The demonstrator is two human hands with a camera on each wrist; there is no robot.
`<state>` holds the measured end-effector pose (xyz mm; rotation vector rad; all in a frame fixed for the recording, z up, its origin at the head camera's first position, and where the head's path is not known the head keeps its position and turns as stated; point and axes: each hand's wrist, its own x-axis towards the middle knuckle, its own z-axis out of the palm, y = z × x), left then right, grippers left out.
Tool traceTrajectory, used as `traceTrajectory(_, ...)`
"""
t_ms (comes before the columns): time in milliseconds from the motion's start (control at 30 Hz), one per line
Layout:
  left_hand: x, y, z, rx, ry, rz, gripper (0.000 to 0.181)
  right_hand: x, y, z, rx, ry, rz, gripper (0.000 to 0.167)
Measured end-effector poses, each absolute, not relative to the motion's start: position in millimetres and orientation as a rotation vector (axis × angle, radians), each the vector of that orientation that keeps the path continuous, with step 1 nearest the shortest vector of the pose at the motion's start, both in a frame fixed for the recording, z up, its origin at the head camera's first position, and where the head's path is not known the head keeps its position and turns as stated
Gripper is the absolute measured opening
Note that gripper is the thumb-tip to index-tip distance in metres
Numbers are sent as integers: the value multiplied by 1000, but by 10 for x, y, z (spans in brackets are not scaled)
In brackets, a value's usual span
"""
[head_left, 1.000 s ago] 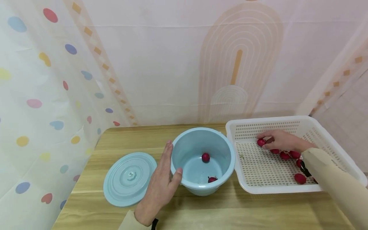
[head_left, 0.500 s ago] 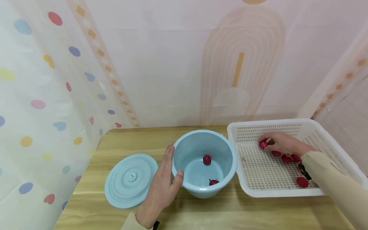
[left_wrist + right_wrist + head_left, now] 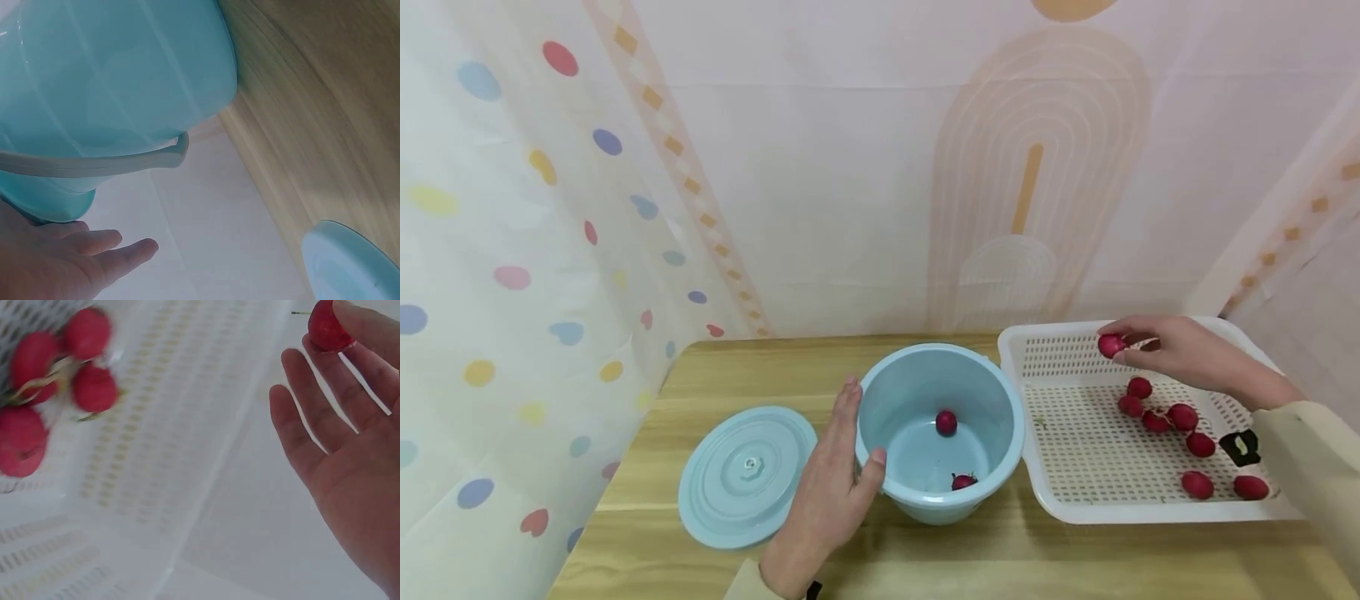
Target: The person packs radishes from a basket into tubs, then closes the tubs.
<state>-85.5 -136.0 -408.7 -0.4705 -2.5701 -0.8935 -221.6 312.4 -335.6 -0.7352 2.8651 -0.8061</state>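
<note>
My right hand (image 3: pixel 1183 354) pinches a red radish (image 3: pixel 1111 345) between thumb and fingers, raised over the back of the white basket (image 3: pixel 1052 510). In the right wrist view the same radish (image 3: pixel 329 326) shows a thin root, and the other fingers stretch out beside it. Several more radishes (image 3: pixel 1182 417) lie on the basket floor. To the left stands a light blue bucket (image 3: pixel 906 392) with one radish (image 3: pixel 946 422) at its bottom and another (image 3: pixel 963 482) nearer its front wall. My left hand (image 3: pixel 829 487) rests with straight fingers against the bucket's left rim.
A round blue lid (image 3: pixel 730 508) lies flat on the wooden table (image 3: pixel 1000 558), left of my left hand. The bucket's grey handle (image 3: pixel 94 165) hangs along its side in the left wrist view. A patterned curtain (image 3: pixel 835 208) closes off the table's back.
My right hand has lifted the radish off the basket floor and moved up and slightly right. The left hand stays at the bucket's rim. The head view has tilted up slightly.
</note>
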Motion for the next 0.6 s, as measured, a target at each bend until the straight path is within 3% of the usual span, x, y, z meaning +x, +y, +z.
traceTrajectory(233, -879, -1348, -4108, -492, -2531, -867, 75, -1989, 3131, -3111, -660, 2952, -936, 40)
traceTrajectory(600, -858, -1344, -4110, -490, -2515, -843, 75, -1650, 3031, -3043, -671, 3056, -1086, 41)
